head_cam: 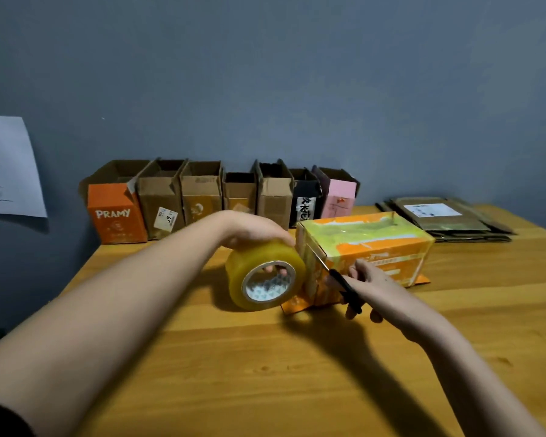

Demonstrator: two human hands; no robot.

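Observation:
An orange box (375, 247) wrapped in clear tape lies on the wooden table (265, 373), right of centre. My left hand (252, 230) grips a big roll of yellowish clear tape (262, 279) from above, with fingertips inside its core, pressed against the box's left end. My right hand (372, 288) holds black-handled scissors (338, 279); their blades point up-left to the tape at the box's near left corner.
A row of several open cartons (202, 197) stands along the grey wall, an orange PRAMY box (115, 216) at its left. Flattened cardboard boxes (448, 219) are stacked at the back right. A paper sheet (7, 165) hangs on the wall at left.

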